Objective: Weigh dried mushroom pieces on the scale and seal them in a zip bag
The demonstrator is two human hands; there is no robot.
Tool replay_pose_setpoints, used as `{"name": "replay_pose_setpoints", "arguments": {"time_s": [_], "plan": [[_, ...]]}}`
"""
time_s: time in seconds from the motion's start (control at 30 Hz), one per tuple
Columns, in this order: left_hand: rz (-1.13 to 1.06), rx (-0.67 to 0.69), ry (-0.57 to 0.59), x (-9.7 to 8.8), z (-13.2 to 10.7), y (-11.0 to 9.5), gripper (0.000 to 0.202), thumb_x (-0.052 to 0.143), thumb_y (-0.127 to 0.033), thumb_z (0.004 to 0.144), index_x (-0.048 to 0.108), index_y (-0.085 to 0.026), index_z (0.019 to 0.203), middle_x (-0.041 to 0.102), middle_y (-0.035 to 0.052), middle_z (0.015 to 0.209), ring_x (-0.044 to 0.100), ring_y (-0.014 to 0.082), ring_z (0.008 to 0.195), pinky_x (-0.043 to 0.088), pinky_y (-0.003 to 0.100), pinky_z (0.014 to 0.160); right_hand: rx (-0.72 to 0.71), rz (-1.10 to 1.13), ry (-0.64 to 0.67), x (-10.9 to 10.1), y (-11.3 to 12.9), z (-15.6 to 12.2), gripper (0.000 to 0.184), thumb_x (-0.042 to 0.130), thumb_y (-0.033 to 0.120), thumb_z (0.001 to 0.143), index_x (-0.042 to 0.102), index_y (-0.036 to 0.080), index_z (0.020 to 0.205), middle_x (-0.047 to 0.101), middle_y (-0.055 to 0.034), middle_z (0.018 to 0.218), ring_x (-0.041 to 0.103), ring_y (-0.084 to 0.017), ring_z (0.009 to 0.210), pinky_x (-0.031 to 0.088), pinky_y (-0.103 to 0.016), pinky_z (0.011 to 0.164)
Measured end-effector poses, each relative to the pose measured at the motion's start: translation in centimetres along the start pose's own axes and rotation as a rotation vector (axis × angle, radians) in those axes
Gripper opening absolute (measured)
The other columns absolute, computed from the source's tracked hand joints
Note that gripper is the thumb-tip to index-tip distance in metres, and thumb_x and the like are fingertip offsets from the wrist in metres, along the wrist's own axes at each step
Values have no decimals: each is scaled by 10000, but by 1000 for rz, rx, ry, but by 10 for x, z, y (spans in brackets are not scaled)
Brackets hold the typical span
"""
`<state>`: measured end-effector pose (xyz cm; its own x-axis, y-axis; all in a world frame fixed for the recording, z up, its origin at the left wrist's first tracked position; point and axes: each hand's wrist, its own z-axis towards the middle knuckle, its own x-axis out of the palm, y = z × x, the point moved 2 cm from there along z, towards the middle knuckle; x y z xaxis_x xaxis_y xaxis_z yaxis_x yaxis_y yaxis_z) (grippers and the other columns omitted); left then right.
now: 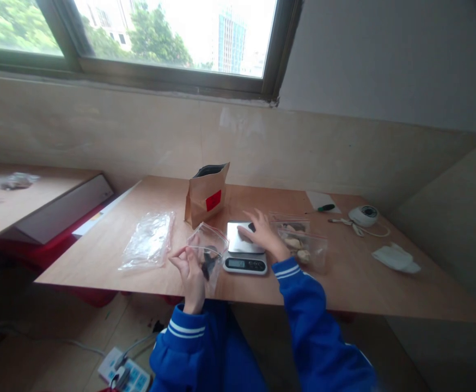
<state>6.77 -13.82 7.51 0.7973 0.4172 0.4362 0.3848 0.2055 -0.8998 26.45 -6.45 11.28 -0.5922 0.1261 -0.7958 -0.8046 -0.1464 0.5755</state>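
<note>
My left hand [191, 270] pinches the edge of a small clear zip bag [209, 251] with dark pieces inside, held at the table's front edge. My right hand [262, 235] reaches over the small digital scale [244, 251] and its fingers touch a dark piece [252, 227] on the steel platform. A brown paper pouch [206, 194] with a red label stands open just behind the scale. To the right of my right hand lie clear bags [303, 242] with pale and brown pieces in them.
A stack of empty clear bags [148, 241] lies on the left of the wooden table [360, 277]. At the back right are a paper with a green marker [325, 207], a white round device [364, 215] and a white cloth [395, 257]. A power strip [126, 374] lies on the floor.
</note>
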Motion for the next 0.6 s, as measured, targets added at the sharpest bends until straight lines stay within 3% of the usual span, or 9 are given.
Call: {"name": "replay_pose_setpoints", "arguments": {"time_s": [0.03, 0.1, 0.27, 0.43, 0.6], "plan": [[-18, -18, 2, 0, -1, -1, 373, 531, -515, 872, 354, -250, 1066, 614, 104, 1233, 613, 189, 1132, 499, 423, 968, 37, -65, 61, 8, -13, 2, 690, 627, 551, 792, 500, 175, 1356, 357, -196, 1474, 261, -369, 1389, 237, -507, 1096], [-68, -57, 6, 2, -5, -5, 356, 539, -498, 874, 325, -263, 1034, 643, 90, 1203, 629, 185, 1105, 516, 431, 941, 41, -139, 100, 21, -33, 3, 682, 613, 545, 807, 499, 153, 1353, 384, -222, 1443, 282, -388, 1374, 248, -517, 1083], [-164, -141, 61, 7, -11, -7, 334, 549, -462, 876, 288, -272, 961, 667, 81, 1191, 626, 189, 1119, 559, 408, 864, -106, -118, -83, 35, -57, 2, 345, 552, 403, 881, 655, 187, 1131, 576, -150, 1158, 515, -301, 1124, 379, -436, 987], [-206, -175, 85, 6, -11, -6, 354, 561, -469, 865, 287, -276, 976, 655, 82, 1219, 639, 203, 1099, 576, 397, 821, -167, 33, -125, 29, -55, -2, 233, 568, 316, 869, 696, 197, 1023, 564, -108, 1103, 554, -246, 1047, 423, -383, 940], [-181, -209, 137, 10, -13, -8, 353, 554, -475, 860, 299, -272, 997, 625, 102, 1266, 677, 207, 1005, 591, 400, 767, -124, 282, -228, 13, -28, -6, 212, 575, 300, 856, 715, 182, 963, 622, -80, 954, 606, -208, 892, 468, -338, 821]]}}
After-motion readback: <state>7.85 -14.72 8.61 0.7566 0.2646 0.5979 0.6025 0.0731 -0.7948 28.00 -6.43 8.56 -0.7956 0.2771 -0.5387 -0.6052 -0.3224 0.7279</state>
